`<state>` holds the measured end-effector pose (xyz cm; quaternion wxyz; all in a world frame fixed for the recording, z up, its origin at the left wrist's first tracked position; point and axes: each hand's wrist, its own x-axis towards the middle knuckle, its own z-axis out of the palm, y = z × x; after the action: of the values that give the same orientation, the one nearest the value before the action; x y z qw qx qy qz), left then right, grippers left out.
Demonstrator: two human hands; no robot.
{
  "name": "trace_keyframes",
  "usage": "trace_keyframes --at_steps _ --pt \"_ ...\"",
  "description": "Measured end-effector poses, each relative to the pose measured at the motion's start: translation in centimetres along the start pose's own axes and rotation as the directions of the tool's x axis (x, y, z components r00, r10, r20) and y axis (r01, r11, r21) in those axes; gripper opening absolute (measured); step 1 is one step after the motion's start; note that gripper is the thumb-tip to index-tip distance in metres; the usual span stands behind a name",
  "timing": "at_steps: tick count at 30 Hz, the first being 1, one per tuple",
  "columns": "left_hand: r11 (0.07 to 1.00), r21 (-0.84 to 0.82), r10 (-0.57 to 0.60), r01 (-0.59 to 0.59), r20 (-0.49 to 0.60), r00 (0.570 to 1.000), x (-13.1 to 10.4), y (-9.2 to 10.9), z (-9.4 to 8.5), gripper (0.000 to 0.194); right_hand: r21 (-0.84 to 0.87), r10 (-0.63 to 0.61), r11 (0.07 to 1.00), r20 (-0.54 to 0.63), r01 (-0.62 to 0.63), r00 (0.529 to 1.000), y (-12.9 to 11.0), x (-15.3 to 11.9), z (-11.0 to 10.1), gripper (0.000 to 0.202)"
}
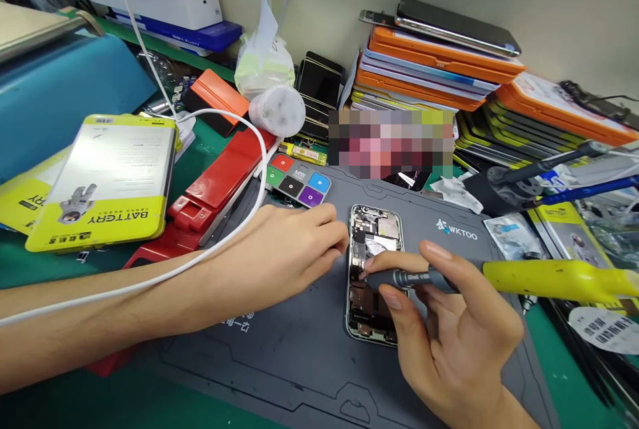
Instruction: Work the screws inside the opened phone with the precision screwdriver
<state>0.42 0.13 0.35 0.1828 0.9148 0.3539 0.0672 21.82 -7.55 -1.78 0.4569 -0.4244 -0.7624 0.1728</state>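
An opened smartphone (360, 296) lies on a grey work mat (279, 362), its inner boards and metal parts exposed. My right hand (459, 329) grips a dark grey, pen-like screwdriver (414, 279) between thumb and fingers. The tool's tip points into the left middle of the phone, though the exact contact is hidden. A yellow handle-like part lines up behind it to the right. At the phone's upper left edge is my left hand (299, 243), closed with its fingers curled together. Whatever sits between those fingertips, if anything, cannot be made out.
A white cable (263, 156) crosses over my left forearm. Left of the mat are a red clamp-like tool (219, 176) and a yellow battery box (107, 183). A colour-block tray (299, 183) sits behind my left hand. Orange and yellow boxes (439, 73) are stacked behind.
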Motion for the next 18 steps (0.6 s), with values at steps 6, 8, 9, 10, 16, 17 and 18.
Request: trace_keyframes --at_steps 6,8,9,10,16,17,18 --pt "1.0 -0.01 -0.007 0.007 0.005 1.0 0.2 0.2 -0.1 0.023 -0.024 -0.024 0.999 0.047 0.025 0.999 0.2 -0.2 -0.2 0.078" --pt "1.0 -0.009 -0.008 0.008 0.002 1.0 0.2 0.2 -0.1 0.022 -0.039 -0.057 0.998 0.053 0.059 0.997 0.1 -0.1 -0.2 0.079" --pt "1.0 -0.007 -0.008 0.008 -0.001 1.0 0.2 0.2 0.0 0.022 -0.051 -0.071 0.996 0.06 0.075 0.996 0.0 0.0 -0.3 0.079" --pt "1.0 -0.006 -0.005 0.005 -0.003 1.0 0.2 0.2 0.0 0.021 -0.066 -0.08 0.994 0.075 0.085 0.994 -0.2 0.1 -0.4 0.078" --pt "1.0 -0.009 0.017 -0.017 -0.003 1.0 0.0 0.1 0.2 0.021 -0.226 -0.117 0.965 0.088 0.134 0.989 -1.3 0.5 -1.2 0.064" --pt "1.0 -0.01 0.015 -0.015 0.001 1.0 0.0 0.1 0.2 0.02 -0.242 -0.153 0.955 0.098 0.173 0.983 -1.3 0.6 -1.4 0.064" --pt "1.0 -0.013 0.011 -0.01 0.006 1.0 0.0 0.1 0.2 0.02 -0.241 -0.18 0.949 0.121 0.205 0.976 -1.3 0.6 -1.5 0.064"
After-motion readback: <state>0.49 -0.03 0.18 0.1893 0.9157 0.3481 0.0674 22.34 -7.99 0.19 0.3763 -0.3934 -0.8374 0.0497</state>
